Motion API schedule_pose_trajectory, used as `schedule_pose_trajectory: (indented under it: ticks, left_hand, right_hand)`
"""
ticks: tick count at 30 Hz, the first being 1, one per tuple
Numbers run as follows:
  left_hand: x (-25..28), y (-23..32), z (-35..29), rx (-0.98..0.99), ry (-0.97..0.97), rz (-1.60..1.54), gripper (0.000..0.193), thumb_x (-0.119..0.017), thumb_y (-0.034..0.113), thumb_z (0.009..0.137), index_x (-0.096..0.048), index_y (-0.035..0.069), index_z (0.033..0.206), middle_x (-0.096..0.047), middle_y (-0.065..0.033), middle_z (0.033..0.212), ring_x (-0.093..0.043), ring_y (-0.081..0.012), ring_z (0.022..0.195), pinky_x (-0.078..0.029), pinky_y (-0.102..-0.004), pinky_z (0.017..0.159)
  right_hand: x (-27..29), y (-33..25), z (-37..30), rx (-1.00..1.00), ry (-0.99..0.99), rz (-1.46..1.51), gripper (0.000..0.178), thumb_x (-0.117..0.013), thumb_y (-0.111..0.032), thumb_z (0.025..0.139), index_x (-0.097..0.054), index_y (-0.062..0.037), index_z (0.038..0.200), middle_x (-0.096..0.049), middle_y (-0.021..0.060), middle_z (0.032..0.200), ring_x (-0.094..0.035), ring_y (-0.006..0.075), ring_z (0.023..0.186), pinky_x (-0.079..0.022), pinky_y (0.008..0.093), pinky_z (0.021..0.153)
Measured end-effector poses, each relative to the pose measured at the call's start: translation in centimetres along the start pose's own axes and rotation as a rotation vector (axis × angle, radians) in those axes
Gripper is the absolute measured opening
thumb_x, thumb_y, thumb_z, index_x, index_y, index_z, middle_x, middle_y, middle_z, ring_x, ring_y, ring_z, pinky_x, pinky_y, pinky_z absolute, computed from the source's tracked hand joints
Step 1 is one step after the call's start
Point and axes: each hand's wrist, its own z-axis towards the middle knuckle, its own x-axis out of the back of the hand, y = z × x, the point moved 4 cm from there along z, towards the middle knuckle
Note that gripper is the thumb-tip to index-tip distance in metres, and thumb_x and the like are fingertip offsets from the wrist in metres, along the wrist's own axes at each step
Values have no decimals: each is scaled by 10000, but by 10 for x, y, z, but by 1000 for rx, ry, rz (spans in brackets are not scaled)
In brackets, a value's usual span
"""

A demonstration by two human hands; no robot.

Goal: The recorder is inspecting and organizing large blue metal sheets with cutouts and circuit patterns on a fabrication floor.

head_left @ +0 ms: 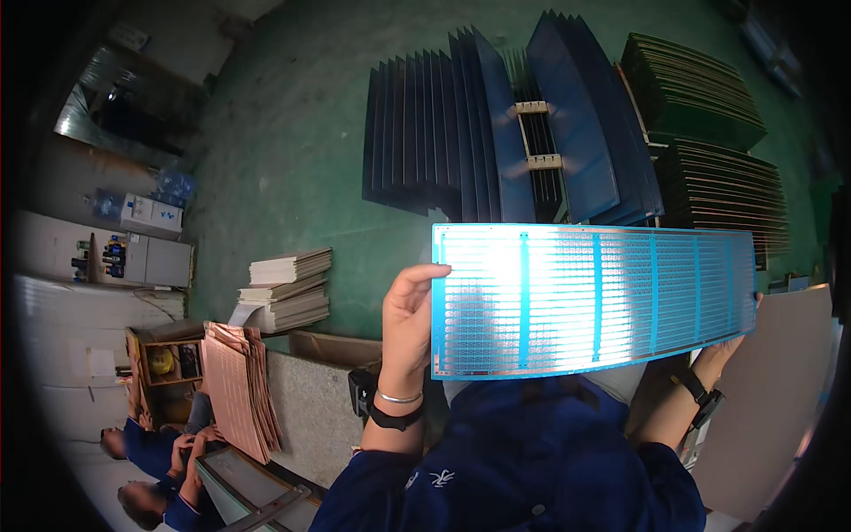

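A long, thin circuit board panel (558, 301), shiny with blue bands and rows of small printed patterns, is held up in front of my body. My left hand (409, 306) grips its left edge, thumb and fingers closed on it. At the panel's right end my right hand (722, 350) holds the lower right edge, its fingers partly hidden behind the panel. Bright light glares off the left half of the surface. Beyond the panel stands a rack of dark blue panels (572, 115), set upright side by side.
Stacks of green-edged boards (696, 89) stand at the far right. A pile of white boards (288, 288) and copper-coloured sheets (238, 390) are on the left. Two people (164, 452) work at the lower left. A large flat board (767, 390) leans beside my right arm.
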Motion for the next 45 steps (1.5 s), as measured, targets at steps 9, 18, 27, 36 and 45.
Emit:
schedule_pose_trajectory:
  ticks: [9, 18, 27, 36, 45]
  left_hand:
    - [-1, 1, 6, 56, -8, -106, 246, -456, 63, 924, -511, -4, 1154, -618, -103, 1028, -597, -130, 933, -486, -249, 817]
    - [4, 4, 9, 18, 23, -99, 258, -426, 40, 923, -498, -16, 1164, -610, -119, 1057, -593, -147, 950, -490, -259, 820]
    - [27, -3, 14, -19, 68, -46, 293, -455, 1, 889, -472, -35, 1180, -599, -125, 1066, -585, -138, 957, -473, -263, 864]
    - [58, 6, 20, -119, 160, 155, 252, -447, 3, 895, -504, -40, 1137, -566, -144, 1129, -546, -153, 1021, -418, -266, 920]
    - [79, 1, 30, -146, 144, 216, 265, -428, 0, 902, -506, -32, 1154, -554, -113, 1147, -536, -127, 1015, -409, -248, 919]
  right_hand:
    - [-26, 1, 8, -95, -136, 142, 384, -414, -120, 930, -383, -65, 1309, -531, 144, 1195, -589, 197, 989, -520, 330, 866]
    - [-43, -3, 6, -103, -202, 303, 380, -442, -125, 923, -421, -86, 1301, -548, 157, 1187, -592, 235, 1009, -542, 366, 825]
    - [-52, -5, 1, -89, -194, 309, 352, -417, -113, 927, -462, -101, 1276, -505, 172, 1241, -554, 272, 1072, -513, 414, 871]
    - [-90, -14, -11, -115, -145, 211, 248, -454, -114, 914, -522, -84, 1150, -559, 168, 1141, -594, 253, 990, -557, 358, 774]
    - [-111, -20, -14, -78, -252, 152, 352, -653, -51, 771, -546, -77, 1106, -613, 129, 1039, -631, 204, 884, -572, 311, 713]
